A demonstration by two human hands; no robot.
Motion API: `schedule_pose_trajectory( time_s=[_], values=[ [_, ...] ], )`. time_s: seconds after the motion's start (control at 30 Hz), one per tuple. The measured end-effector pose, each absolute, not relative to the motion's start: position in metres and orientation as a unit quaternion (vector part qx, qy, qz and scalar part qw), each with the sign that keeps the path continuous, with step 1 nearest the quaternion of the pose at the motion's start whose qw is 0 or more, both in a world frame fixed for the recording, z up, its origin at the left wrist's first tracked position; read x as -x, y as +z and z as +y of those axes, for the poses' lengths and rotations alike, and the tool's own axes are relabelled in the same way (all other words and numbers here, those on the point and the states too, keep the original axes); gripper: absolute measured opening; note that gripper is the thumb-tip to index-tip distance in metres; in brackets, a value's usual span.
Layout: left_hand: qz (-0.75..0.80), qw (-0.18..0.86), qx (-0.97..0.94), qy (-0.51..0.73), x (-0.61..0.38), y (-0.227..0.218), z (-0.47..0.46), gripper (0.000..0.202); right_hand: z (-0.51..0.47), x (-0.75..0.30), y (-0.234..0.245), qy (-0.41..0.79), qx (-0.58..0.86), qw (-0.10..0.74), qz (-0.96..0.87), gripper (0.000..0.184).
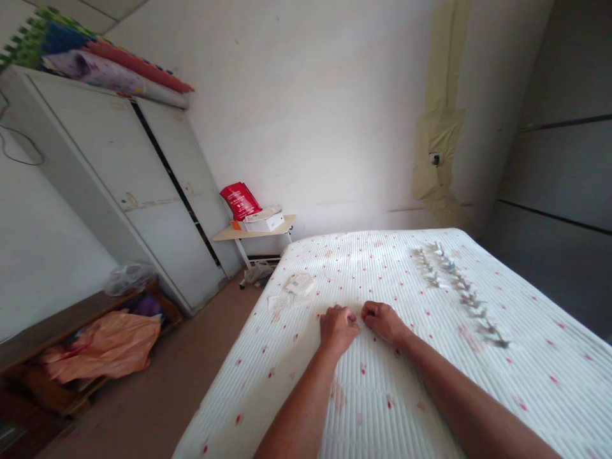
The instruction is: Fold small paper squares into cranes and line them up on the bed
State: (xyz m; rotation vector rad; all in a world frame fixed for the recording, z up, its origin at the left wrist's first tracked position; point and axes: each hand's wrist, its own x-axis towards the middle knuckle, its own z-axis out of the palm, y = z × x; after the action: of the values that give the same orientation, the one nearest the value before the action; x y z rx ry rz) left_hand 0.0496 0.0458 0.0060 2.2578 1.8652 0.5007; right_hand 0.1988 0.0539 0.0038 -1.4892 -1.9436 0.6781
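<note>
1. Your left hand (pixel 337 328) and right hand (pixel 382 320) rest on the bed (pixel 382 414), just below the middle of the view. The knuckles of both are up and the fingers are curled under.
2. Both hands are closed, and their fingertips meet on a small grey piece (pixel 356 323), which they pinch from either side.
3. Only a sliver of the small grey piece shows between the thumbs. It is pale and flat-looking, and it is too small to tell its shape or what it is made of. It sits right at the bed surface, in the gap between your hands.
4. The bed cover is white and ribbed, with scattered red dots.
5. At 2 o'clock from your hands, well apart from them, is a row of folded grey shapes (pixel 459 290). It runs in a line from the far end of the bed toward the 4 o'clock edge.
6. At 10 o'clock, near your left hand, a few flat white paper squares (pixel 299 285) lie on the cover.
7. At 11 o'clock beyond the bed, a small table (pixel 253 233) holds a red bag (pixel 240 199) and a white box (pixel 264 221).
8. At 9 o'clock is a grey wardrobe (pixel 119 185) with rolled mats (pixel 109 64) on top. An orange plastic bag (pixel 109 344) lies on a low shelf at 8 o'clock.
</note>
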Motion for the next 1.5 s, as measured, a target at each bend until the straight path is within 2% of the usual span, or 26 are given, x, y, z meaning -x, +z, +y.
schedule_pose_trajectory(
  time_s=[0.43, 1.0, 1.23, 1.4, 1.5],
  values=[
    [0.626, 0.106, -0.757, 0.151, -0.038, 0.003, 0.045, 0.019, 0.054, -0.199, 0.004, 0.251, 0.562, 0.283, -0.735, 0.017],
    [0.617, 0.109, -0.76, 0.175, -0.019, -0.005, 0.043, 0.017, 0.057, -0.198, -0.001, 0.236, 0.567, 0.278, -0.739, 0.017],
    [0.628, 0.151, -0.737, 0.201, -0.022, -0.002, 0.042, 0.017, 0.057, -0.197, -0.003, 0.229, 0.567, 0.272, -0.743, 0.015],
    [0.659, 0.101, -0.715, 0.212, -0.034, 0.001, 0.037, 0.015, 0.054, -0.192, -0.001, 0.213, 0.594, 0.255, -0.733, 0.005],
    [0.667, 0.087, -0.709, 0.213, -0.037, -0.001, 0.037, 0.012, 0.053, -0.187, -0.001, 0.201, 0.613, 0.249, -0.723, 0.005]
  ],
)
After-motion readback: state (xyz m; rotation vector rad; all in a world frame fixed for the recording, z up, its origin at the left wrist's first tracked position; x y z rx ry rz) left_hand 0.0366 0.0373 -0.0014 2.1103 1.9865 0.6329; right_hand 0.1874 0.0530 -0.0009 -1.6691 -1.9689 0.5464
